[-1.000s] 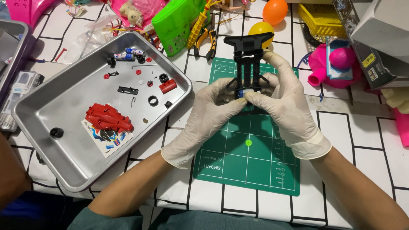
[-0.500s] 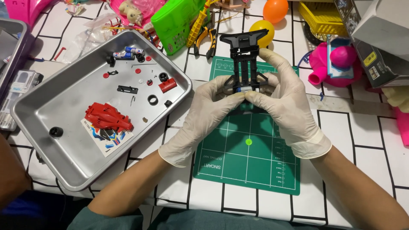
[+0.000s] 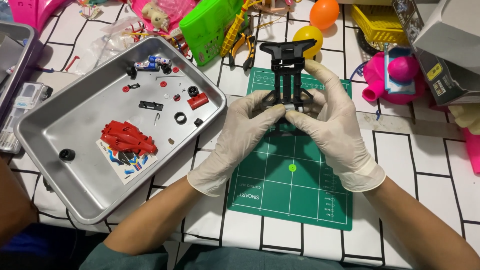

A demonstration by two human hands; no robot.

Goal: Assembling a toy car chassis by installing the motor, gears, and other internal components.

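Note:
Both my hands wear white gloves and grip a black toy car chassis (image 3: 286, 70) above a green cutting mat (image 3: 295, 185). My left hand (image 3: 240, 135) holds its near left side, thumb pressed at a small grey part in the chassis middle. My right hand (image 3: 332, 125) clasps the right side, fingers wrapped behind it. The chassis stands nearly upright, its wide end pointing away from me.
A metal tray (image 3: 65, 120) at left holds a red car body shell (image 3: 127, 140) on a sticker sheet, small black wheels, red bits and batteries. Pliers (image 3: 242, 42), a green box (image 3: 210, 22), balloons (image 3: 320, 20), a pink toy (image 3: 395, 75) and boxes crowd the far side.
Both hands and the chassis have shifted slightly away from me; the grip looks the same.

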